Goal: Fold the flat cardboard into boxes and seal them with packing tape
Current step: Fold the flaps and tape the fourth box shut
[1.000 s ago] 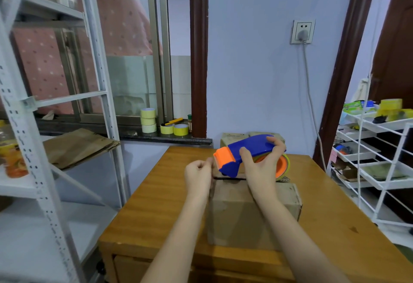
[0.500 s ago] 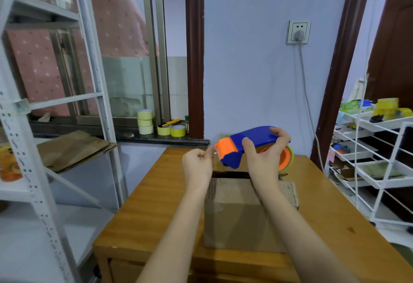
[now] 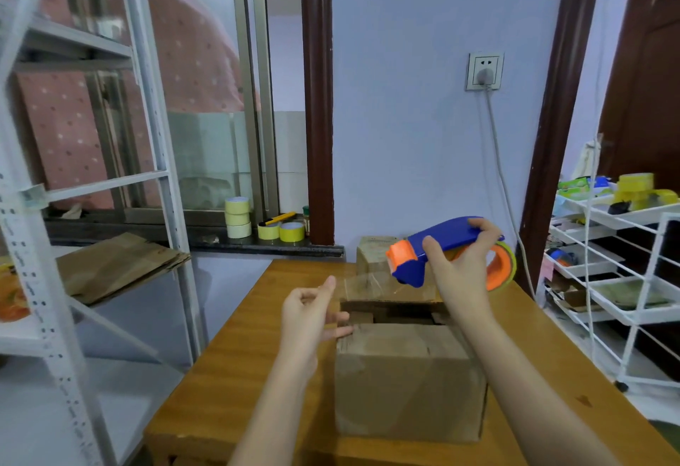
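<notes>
We see a cardboard box [image 3: 408, 381] standing on the wooden table [image 3: 235, 359], its top flaps not quite meeting — a dark gap runs across the top near the far edge. The right hand [image 3: 460, 263] is raised above the far side of the box, its grip curled round the blue handle of a tape dispenser [image 3: 441, 252] with an orange front end and an orange roll holder at the back. From the dispenser's mouth a strip of clear tape [image 3: 371, 283] stretches leftward toward the left hand [image 3: 312, 314], which sits just beside the box's upper left corner. The left thumb is lifted by the tape's end, and the fingers are loosely bent with their tips touching the box's top edge; we cannot tell whether this grip actually pinches the tape, since the film is clear and the contact is blurred. Behind the box, at the table's far edge, stands a second small cardboard box [image 3: 371, 252]. On the window sill are rolls of yellow tape [image 3: 238, 217], some stacked. To the left a metal shelf [image 3: 110, 185] carries flat cardboard sheets [image 3: 117, 263], and to the right a white wire rack [image 3: 625, 266] holds assorted supplies — more yellow rolls among them.
</notes>
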The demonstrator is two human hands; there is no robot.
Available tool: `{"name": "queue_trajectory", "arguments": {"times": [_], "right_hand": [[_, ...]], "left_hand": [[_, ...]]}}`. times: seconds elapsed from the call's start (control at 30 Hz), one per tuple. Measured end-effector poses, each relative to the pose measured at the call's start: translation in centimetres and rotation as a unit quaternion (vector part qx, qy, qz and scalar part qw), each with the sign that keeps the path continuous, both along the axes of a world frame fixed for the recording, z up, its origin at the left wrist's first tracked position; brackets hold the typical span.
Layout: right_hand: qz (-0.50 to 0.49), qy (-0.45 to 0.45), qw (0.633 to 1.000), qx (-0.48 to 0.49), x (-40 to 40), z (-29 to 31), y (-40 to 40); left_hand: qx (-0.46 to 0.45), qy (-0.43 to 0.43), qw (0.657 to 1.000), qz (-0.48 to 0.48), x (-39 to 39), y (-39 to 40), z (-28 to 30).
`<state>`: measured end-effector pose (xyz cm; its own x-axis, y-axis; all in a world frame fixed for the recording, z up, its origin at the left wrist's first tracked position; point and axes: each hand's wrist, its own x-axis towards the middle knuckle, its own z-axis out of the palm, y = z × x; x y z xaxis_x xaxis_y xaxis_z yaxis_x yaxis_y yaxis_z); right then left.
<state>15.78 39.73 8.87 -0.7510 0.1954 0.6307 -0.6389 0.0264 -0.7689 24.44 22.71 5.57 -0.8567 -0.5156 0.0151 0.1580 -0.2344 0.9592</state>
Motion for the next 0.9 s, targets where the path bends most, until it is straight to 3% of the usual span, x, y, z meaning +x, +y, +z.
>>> {"name": "queue_trajectory", "arguments": {"times": [0.2, 0.5, 0.73, 0.9], "right_hand": [[-0.013, -0.031, 0.997, 0.071, -1.0, -2.7, -0.1], [-0.036, -0.047, 0.993, 0.104, 0.4, -3.8, 0.2], [-0.11, -0.051, 0.967, 0.225, 1.0, -3.8, -0.2], [-0.129, -0.048, 0.954, 0.265, 1.2, -4.0, -0.2]], "left_hand": [[0.003, -0.012, 1.0, -0.005, -0.3, -0.1, -0.5], [-0.023, -0.026, 0.999, 0.02, -1.2, -0.9, -0.9], [-0.035, -0.05, 0.998, 0.028, -1.9, -1.1, -1.3], [-0.109, -0.075, 0.991, 0.035, -2.6, -2.1, -1.5]]}}
